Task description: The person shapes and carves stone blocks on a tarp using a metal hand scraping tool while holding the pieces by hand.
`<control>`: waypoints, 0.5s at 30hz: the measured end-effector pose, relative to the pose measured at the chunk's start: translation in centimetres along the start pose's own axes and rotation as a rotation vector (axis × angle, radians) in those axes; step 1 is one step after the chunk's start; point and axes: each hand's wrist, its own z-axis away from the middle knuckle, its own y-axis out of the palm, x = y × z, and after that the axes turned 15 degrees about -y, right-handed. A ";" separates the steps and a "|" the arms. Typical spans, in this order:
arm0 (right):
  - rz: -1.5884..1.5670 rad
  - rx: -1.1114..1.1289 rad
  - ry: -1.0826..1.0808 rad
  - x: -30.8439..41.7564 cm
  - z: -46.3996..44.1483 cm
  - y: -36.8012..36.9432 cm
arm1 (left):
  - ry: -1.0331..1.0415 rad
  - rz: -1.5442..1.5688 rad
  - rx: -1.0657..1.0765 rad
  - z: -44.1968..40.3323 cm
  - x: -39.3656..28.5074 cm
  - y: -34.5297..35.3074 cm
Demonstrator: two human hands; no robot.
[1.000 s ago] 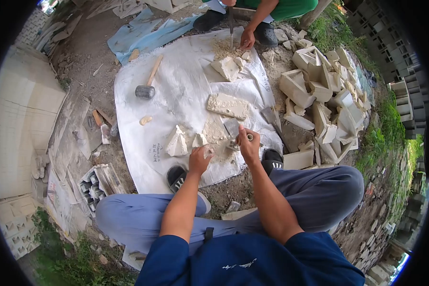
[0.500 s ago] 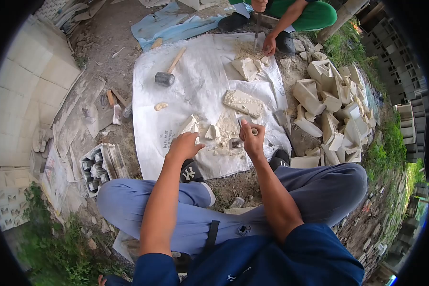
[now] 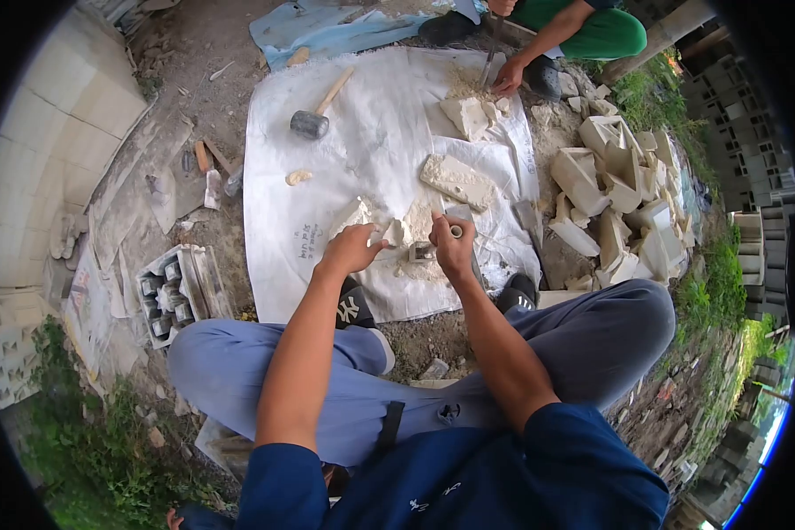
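Note:
My left hand (image 3: 352, 251) has its thumb and fingers apart, with the fingertips at the near left edge of a small cream-coloured chunk (image 3: 398, 233). A larger pale chunk (image 3: 357, 213) lies just beyond that hand. My right hand (image 3: 453, 251) is closed round a hand tool (image 3: 456, 231), whose round handle end points up; its exact kind is unclear. Left of this fist is a small dark metal block (image 3: 422, 253), amid pale crumbs. Whether it belongs to the tool is hidden. A rough cream slab (image 3: 458, 182) lies beyond my right hand.
A white sheet (image 3: 274, 203) covers the ground, bearing a mallet (image 3: 309, 124). Broken pale pieces (image 3: 602, 194) are heaped at right. Across the sheet, another person's hand (image 3: 508, 78) is beside an upright tool. A moulded tray-like block (image 3: 172, 296) stands at left.
My left hand has moved forward and right to the small chunk. My right hand has shifted slightly left and turned with its tool, nearer the metal block. The view has tilted slightly.

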 end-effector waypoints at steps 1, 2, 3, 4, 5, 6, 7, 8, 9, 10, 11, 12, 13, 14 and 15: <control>-0.058 -0.083 0.025 0.3 -0.4 0.3 | -0.010 0.001 -0.008 -0.4 0.2 -0.1; -0.056 -0.079 0.028 0.6 -1.0 0.1 | -0.013 0.004 -0.006 -0.8 0.5 0.0; 0.001 0.042 0.008 2.3 -1.9 -0.2 | 0.000 0.014 -0.007 -0.8 0.7 0.0; 0.058 0.167 -0.008 4.3 -2.3 -0.2 | 0.010 0.027 -0.004 -0.6 1.0 0.2; 0.013 0.151 -0.021 6.2 -2.5 0.4 | 0.007 0.025 -0.005 -0.5 0.9 0.2; 0.018 0.164 -0.016 6.1 -2.5 0.3 | -0.003 0.036 -0.004 -0.8 1.2 0.3; -0.017 0.175 -0.022 6.1 -2.4 -0.1 | 0.000 0.044 -0.006 -0.9 1.4 0.5; -0.052 0.184 -0.030 6.2 -2.3 -0.4 | 0.005 0.050 -0.010 -1.1 1.4 0.7; -0.036 0.167 -0.077 5.0 -1.6 -0.1 | -0.005 0.040 0.003 -1.0 1.2 0.6; 0.066 0.209 -0.104 1.7 -0.5 -0.5 | -0.008 0.046 0.003 -0.8 1.1 0.8; 0.065 0.212 -0.107 -0.2 0.0 -1.0 | -0.035 0.017 0.030 -0.8 0.8 0.8; 0.066 0.168 -0.060 -0.5 -0.2 -0.9 | -0.056 -0.017 0.050 -1.1 0.7 0.7; 0.061 0.121 -0.022 -0.7 -1.0 -0.9 | -0.046 -0.045 0.062 -1.1 0.4 0.6; 0.020 0.025 -0.012 -0.9 -1.3 -1.6 | -0.042 -0.049 0.066 -0.6 0.5 1.1; -0.037 -0.036 -0.013 -0.3 -1.3 -1.7 | -0.039 -0.032 0.035 -0.7 0.4 1.0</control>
